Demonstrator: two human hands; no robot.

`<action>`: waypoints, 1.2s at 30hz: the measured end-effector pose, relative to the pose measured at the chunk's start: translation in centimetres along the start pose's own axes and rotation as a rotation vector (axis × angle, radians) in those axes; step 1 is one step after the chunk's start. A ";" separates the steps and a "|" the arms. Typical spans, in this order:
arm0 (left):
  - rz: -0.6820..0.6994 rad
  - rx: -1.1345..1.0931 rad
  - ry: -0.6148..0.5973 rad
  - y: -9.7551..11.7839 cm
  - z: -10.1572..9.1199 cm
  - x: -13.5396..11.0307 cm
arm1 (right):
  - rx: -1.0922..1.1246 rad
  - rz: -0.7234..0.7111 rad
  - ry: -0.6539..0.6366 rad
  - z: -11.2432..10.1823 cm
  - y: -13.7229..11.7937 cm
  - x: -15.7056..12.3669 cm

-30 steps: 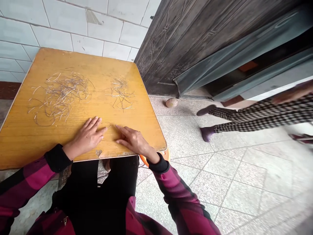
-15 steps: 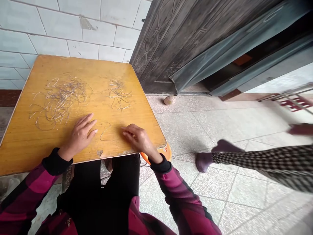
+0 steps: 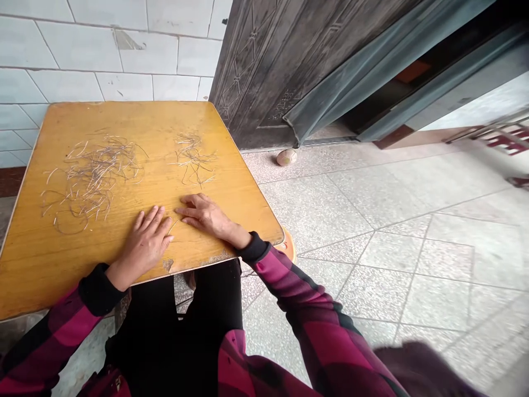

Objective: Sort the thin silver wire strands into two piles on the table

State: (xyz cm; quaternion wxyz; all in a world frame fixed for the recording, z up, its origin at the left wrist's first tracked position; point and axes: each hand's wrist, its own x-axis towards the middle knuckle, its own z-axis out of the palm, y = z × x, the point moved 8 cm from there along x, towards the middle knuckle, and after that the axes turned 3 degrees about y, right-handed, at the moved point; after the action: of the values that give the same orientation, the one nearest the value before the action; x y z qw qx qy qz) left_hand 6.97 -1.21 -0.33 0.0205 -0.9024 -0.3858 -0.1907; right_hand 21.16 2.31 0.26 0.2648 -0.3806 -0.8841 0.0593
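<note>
My left hand lies flat on the yellow wooden table, fingers stretched out. A single thin wire shows between my two hands, beside the left thumb; part of it is hidden. Just right of it, my right hand rests low over the tabletop with its fingers apart, their tips close to the wire. Farther back on the left spreads a large tangled heap of thin wire pieces. A smaller heap of wire pieces lies beyond my right hand.
A white tiled wall runs behind the table, and a dark carved door stands to the right. On the tiled floor lies a roundish object. Part of an orange stool shows under the table corner. A dark purple shape blurs at bottom right.
My right hand has moved left and its fingers have spread, close to the single wire. My left hand has flattened beside it. The passing person's legs have left their earlier place.
</note>
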 end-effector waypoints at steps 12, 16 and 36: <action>-0.055 -0.122 0.187 -2.2 -2.4 0.3 | 0.149 0.151 0.178 -3.6 0.0 -2.4; -0.187 -0.192 0.336 -5.1 -4.2 0.0 | 0.202 0.235 0.252 -4.8 -1.6 -5.2; -0.130 -0.151 0.111 -4.6 -1.2 0.1 | 0.025 0.272 0.220 -1.2 -5.6 -6.5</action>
State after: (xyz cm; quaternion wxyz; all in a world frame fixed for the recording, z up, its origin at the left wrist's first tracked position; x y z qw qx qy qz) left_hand 3.39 1.89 0.36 -0.0386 -0.8625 -0.4264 -0.2697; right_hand 21.89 -6.28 0.27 0.3543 -0.4975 -0.7893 0.0633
